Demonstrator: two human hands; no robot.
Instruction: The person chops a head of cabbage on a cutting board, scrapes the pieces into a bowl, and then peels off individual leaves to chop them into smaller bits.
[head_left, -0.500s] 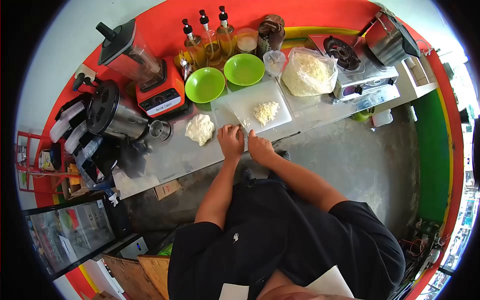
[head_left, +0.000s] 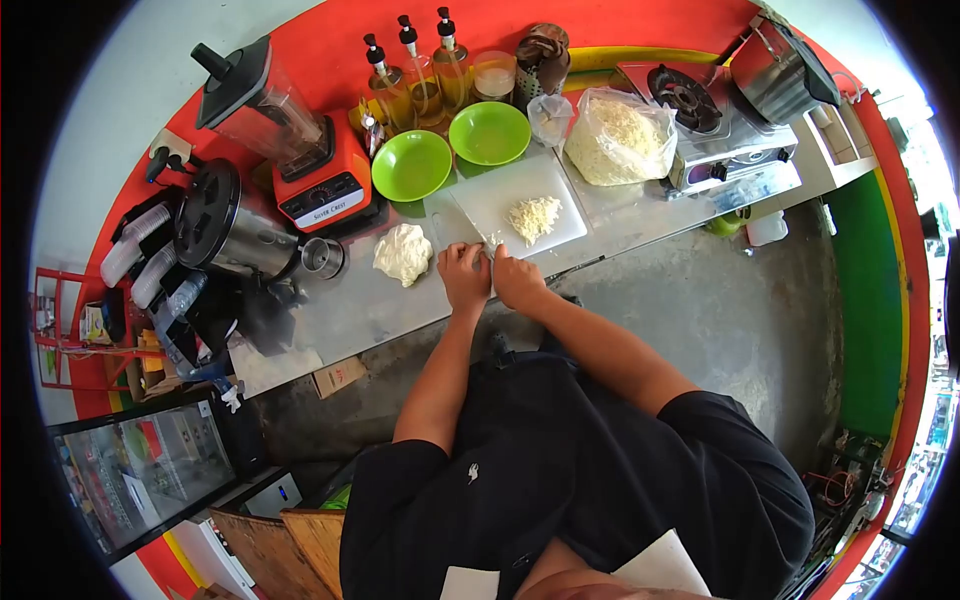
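Observation:
My left hand [head_left: 464, 276] is at the near edge of the white cutting board [head_left: 560, 178], its fingers curled down; whatever lies under them is hidden. Close beside it, my right hand [head_left: 520, 279] is closed around the handle of a knife [head_left: 474, 218]. The pale blade points away from me over the board and is hard to tell from it. Small pale bits lie by the blade. A pile of pale yellow shreds [head_left: 534, 219] sits on the right half of the board. Left of the board rests a knotted white plastic bag [head_left: 403, 254].
Two green bowls [head_left: 412, 166] stand behind the board, with pump bottles [head_left: 390, 95] beyond. A bag of shreds [head_left: 622, 140] and a gas stove [head_left: 727, 140] are to the right. A red blender [head_left: 322, 195] and a steel pot [head_left: 245, 235] stand left.
The right hand has shifted slightly away from me and closer to the left hand, with the knife. The whole view has moved slightly; the pile of shreds looks the same.

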